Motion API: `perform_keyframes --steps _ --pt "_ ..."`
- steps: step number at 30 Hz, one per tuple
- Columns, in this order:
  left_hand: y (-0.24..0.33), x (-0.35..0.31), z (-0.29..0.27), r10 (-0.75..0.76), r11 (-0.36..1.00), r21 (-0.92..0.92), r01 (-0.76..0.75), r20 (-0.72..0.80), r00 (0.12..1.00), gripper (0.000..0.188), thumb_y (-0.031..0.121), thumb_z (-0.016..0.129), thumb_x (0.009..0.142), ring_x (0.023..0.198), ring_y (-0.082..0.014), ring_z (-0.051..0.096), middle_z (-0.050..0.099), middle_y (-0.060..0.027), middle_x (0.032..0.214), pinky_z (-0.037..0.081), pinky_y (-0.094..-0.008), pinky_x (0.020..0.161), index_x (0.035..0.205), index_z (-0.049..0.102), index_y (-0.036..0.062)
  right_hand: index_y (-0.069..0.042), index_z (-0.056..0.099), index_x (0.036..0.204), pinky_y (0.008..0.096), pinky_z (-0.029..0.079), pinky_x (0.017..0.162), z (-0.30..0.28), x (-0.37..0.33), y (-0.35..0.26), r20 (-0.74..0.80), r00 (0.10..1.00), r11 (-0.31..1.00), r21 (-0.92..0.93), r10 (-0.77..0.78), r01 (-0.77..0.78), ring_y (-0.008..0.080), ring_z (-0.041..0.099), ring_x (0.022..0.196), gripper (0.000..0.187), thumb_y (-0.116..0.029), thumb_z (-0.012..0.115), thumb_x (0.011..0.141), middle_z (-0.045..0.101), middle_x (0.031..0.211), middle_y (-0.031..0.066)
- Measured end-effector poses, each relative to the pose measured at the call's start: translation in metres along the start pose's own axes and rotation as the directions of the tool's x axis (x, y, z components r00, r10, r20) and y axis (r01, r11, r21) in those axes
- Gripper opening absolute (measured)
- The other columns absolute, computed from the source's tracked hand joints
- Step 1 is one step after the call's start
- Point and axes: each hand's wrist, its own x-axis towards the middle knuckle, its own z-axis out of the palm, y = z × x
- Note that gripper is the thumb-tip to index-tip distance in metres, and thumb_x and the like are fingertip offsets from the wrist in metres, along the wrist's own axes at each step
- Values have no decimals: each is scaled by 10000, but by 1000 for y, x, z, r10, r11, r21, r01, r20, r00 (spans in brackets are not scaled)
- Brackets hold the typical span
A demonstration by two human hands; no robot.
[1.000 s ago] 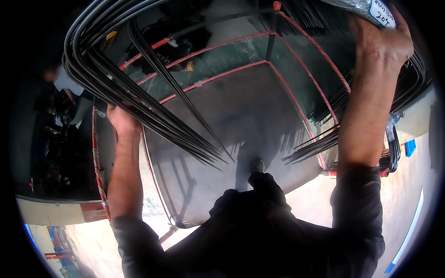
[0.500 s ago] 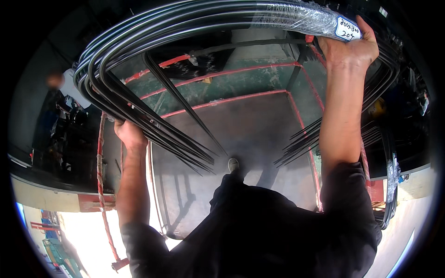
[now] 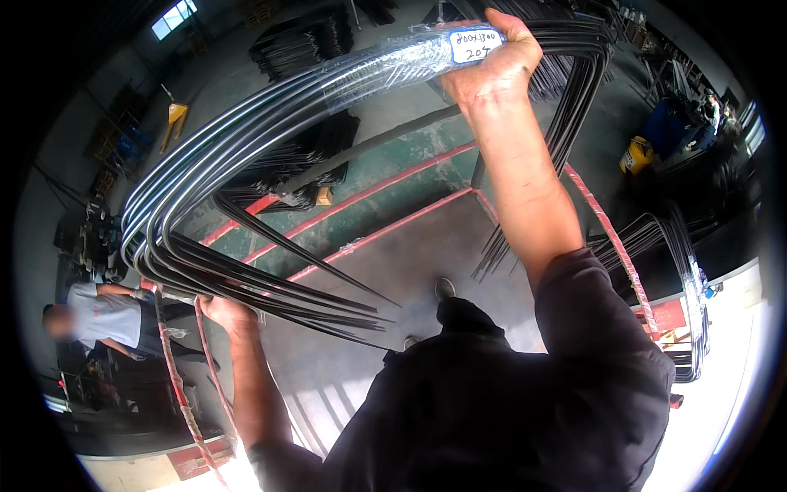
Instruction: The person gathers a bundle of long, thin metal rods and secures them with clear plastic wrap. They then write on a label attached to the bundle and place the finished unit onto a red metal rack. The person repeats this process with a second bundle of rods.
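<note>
A large bundle of dark bent metal rods [image 3: 238, 115] is held up in front of me, its bends at the left and right and its loose ends pointing back toward me. Clear plastic film [image 3: 381, 67] wraps the far straight stretch, where a white label with a blue border [image 3: 474, 49] is stuck. My right hand [image 3: 498, 70] is closed round the wrapped stretch beside the label, thumb up. Lower at the left, my left hand [image 3: 229, 314] grips the bundle's left leg from beneath; the rods partly hide its fingers.
Red rails [image 3: 594, 221] and green panels [image 3: 422, 152] surround the grey floor [image 3: 369, 287] where I stand. Another rod bundle [image 3: 693, 271] hangs at the right. A person in a grey shirt [image 3: 106, 312] is beyond the left rail. Dark rod stacks [image 3: 303, 41] and a yellow pallet jack [image 3: 174, 115] lie farther off.
My view has turned, bringing more of the hall and the person at left into sight. The bundle now slants, and my right hand appears farther left. Both hands keep their hold.
</note>
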Motion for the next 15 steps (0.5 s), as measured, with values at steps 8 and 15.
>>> perform_keyframes --steps 8,15 --pt "-64 82 92 -155 980 91 179 -225 962 206 109 730 977 760 -239 706 711 -99 953 615 -399 650 1155 661 31 -34 560 848 482 535 669 -13 146 38 -32 999 981 192 0 6 320 607 664 188 -186 654 791 561 713 129" --pt "-130 151 106 -115 872 410 269 -363 925 320 170 741 937 813 -207 677 710 -76 975 582 -384 720 1212 674 20 -60 577 838 472 551 704 -33 237 94 -10 993 975 191 117 -113 311 610 694 163 -197 665 824 594 752 116"
